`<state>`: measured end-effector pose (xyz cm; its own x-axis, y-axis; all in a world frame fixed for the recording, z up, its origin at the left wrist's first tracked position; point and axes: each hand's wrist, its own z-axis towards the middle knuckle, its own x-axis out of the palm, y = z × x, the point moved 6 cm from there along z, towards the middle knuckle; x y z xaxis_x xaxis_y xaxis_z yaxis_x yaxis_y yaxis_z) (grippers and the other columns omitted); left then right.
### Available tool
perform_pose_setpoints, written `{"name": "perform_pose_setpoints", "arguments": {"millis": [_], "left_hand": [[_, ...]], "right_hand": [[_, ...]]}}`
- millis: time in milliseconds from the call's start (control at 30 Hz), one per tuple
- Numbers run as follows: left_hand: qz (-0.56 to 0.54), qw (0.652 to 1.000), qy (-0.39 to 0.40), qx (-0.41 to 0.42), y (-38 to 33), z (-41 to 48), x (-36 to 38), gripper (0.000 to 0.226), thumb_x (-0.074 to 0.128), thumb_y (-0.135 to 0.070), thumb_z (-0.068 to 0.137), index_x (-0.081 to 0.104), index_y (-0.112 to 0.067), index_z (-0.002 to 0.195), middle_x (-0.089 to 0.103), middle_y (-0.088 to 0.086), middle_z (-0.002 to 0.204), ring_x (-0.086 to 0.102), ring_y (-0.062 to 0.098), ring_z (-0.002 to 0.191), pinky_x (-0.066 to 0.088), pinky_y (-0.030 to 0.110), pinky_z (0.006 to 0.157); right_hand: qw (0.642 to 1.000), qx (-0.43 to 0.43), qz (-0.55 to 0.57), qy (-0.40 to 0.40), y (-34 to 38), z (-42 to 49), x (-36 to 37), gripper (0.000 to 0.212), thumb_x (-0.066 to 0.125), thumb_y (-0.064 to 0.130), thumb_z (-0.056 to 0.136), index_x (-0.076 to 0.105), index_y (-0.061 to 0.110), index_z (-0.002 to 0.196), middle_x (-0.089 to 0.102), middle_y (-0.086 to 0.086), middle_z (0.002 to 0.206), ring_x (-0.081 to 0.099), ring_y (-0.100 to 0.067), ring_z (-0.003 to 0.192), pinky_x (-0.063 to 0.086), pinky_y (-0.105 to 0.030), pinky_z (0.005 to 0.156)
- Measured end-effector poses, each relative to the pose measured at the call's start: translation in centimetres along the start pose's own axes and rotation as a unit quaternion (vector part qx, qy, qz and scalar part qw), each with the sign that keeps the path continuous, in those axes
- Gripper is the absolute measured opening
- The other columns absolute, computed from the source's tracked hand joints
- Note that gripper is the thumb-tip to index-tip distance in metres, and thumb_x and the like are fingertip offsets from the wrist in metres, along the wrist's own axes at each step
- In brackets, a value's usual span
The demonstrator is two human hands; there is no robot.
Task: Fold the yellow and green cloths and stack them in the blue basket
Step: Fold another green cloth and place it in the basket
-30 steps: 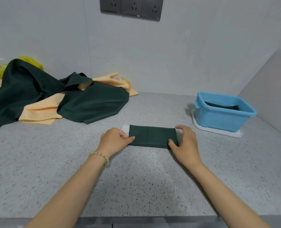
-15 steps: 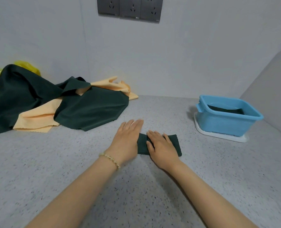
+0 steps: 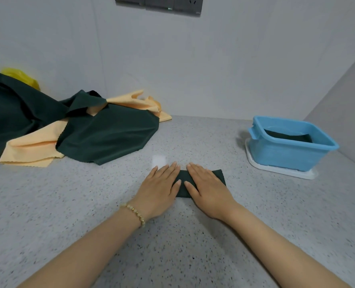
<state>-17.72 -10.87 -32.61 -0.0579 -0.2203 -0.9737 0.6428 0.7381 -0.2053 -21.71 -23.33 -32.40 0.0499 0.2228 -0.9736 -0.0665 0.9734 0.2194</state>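
Left hand [image 3: 159,189] and right hand [image 3: 206,189] flat, fingers straight, pressing folded dark-green cloth [image 3: 220,177] left of blue plastic basket [image 3: 286,156]. Risk: slick fabric may unfold when lifted.

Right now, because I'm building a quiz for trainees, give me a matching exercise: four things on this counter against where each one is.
Things:
1 folded green cloth
2 blue basket
3 bead bracelet
4 loose cloth pile

Places:
A worn just behind the left hand
B far left, by the wall
C pressed under the left hand and right hand
D at the right, on a white base

Pairs: 1-C, 2-D, 3-A, 4-B
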Motion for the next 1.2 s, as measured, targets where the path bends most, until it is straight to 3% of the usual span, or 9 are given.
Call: {"name": "perform_pose_setpoints", "arguments": {"millis": [400, 567, 667, 800, 900, 1000, 1067, 1133, 1200], "left_hand": [[-0.005, 0.999, 0.048, -0.018, 0.1, 0.0, 0.2, 0.054, 0.009, -0.040, 0.103, -0.004, -0.023, 0.153, -0.006, -0.009, 0.160, -0.004, 0.007, 0.146, -0.009, 0.029, 0.118], [0.011, 0.998, 0.061, -0.022, -0.4, 0.2, -0.7, 0.053, 0.011, -0.038, 0.104, 0.006, -0.020, 0.153, 0.004, -0.006, 0.161, 0.009, 0.013, 0.146, 0.000, 0.032, 0.119], [0.023, 0.997, 0.069, -0.035, -0.2, 0.6, -1.7, 0.050, 0.011, -0.033, 0.104, 0.023, -0.016, 0.150, 0.022, -0.002, 0.157, 0.027, 0.019, 0.135, 0.017, 0.033, 0.112], [0.011, 0.998, 0.059, -0.026, -0.3, 0.7, -2.4, 0.041, 0.017, -0.027, 0.105, 0.049, -0.014, 0.128, 0.048, 0.002, 0.134, 0.039, 0.020, 0.113, 0.031, 0.032, 0.101], [-0.038, 0.998, 0.031, -0.025, -0.7, 0.4, -2.4, 0.036, 0.026, -0.027, 0.104, 0.057, -0.014, 0.118, 0.058, 0.003, 0.115, 0.043, 0.021, 0.110, 0.033, 0.029, 0.096], [-0.050, 0.998, 0.024, -0.025, -1.3, 0.0, -2.3, 0.033, 0.035, -0.029, 0.102, 0.057, -0.017, 0.124, 0.058, 0.005, 0.112, 0.047, 0.020, 0.105, 0.039, 0.030, 0.095], [-0.108, 0.993, 0.037, -0.023, -1.4, -0.4, -2.0, 0.031, 0.041, -0.028, 0.101, 0.062, -0.014, 0.120, 0.062, 0.006, 0.109, 0.056, 0.019, 0.098, 0.047, 0.035, 0.094], [-0.210, 0.976, 0.045, -0.029, -0.7, -0.7, -2.1, 0.031, 0.044, -0.028, 0.100, 0.068, -0.014, 0.087, 0.062, -0.001, 0.082, 0.057, 0.012, 0.073, 0.052, 0.035, 0.082], [-0.313, 0.947, 0.007, -0.067, -0.1, -0.3, -3.9, 0.035, 0.046, -0.035, 0.098, 0.058, -0.018, 0.070, 0.058, -0.004, 0.071, 0.052, 0.011, 0.063, 0.050, 0.036, 0.070]], "right_hand": [[0.996, 0.066, -0.006, 0.062, -5.9, -3.1, -1.4, 0.055, 0.011, 0.040, 0.103, -0.005, 0.021, 0.152, -0.006, 0.007, 0.160, -0.010, -0.006, 0.145, -0.009, -0.022, 0.114], [0.984, 0.108, 0.123, 0.065, -5.8, -3.3, -2.9, 0.059, 0.024, 0.042, 0.102, 0.003, 0.018, 0.153, 0.007, 0.002, 0.160, 0.009, -0.013, 0.146, 0.006, -0.028, 0.118], [0.941, 0.185, 0.281, -0.026, -6.7, -4.2, -5.0, 0.061, 0.038, 0.043, 0.099, 0.021, 0.013, 0.150, 0.033, -0.002, 0.152, 0.036, -0.018, 0.137, 0.025, -0.029, 0.110], [0.864, 0.288, 0.408, -0.064, -7.8, -5.3, -5.2, 0.036, 0.053, 0.028, 0.096, 0.058, -0.001, 0.116, 0.067, -0.013, 0.103, 0.065, -0.027, 0.098, 0.049, -0.040, 0.098], [0.813, 0.296, 0.500, -0.036, -6.2, -4.7, -4.3, 0.026, 0.055, 0.017, 0.095, 0.062, -0.006, 0.105, 0.071, -0.016, 0.092, 0.070, -0.024, 0.087, 0.057, -0.030, 0.083], [0.761, 0.310, 0.569, -0.034, -3.9, -3.6, -3.8, 0.023, 0.061, 0.012, 0.091, 0.060, -0.006, 0.106, 0.070, -0.018, 0.094, 0.070, -0.023, 0.083, 0.058, -0.029, 0.076], [0.732, 0.314, 0.603, -0.040, -2.4, -2.9, -3.3, 0.022, 0.064, 0.010, 0.089, 0.058, -0.002, 0.107, 0.068, -0.013, 0.094, 0.067, -0.020, 0.078, 0.057, -0.023, 0.060], [0.740, 0.305, 0.599, -0.042, -1.0, -2.7, -3.1, 0.020, 0.066, 0.012, 0.088, 0.058, 0.004, 0.103, 0.066, -0.007, 0.088, 0.064, -0.015, 0.073, 0.051, -0.017, 0.046], [0.751, 0.284, 0.596, -0.038, -0.3, -2.4, -3.9, 0.017, 0.067, 0.015, 0.086, 0.061, 0.007, 0.099, 0.068, -0.006, 0.090, 0.065, -0.013, 0.074, 0.050, -0.016, 0.048]]}}
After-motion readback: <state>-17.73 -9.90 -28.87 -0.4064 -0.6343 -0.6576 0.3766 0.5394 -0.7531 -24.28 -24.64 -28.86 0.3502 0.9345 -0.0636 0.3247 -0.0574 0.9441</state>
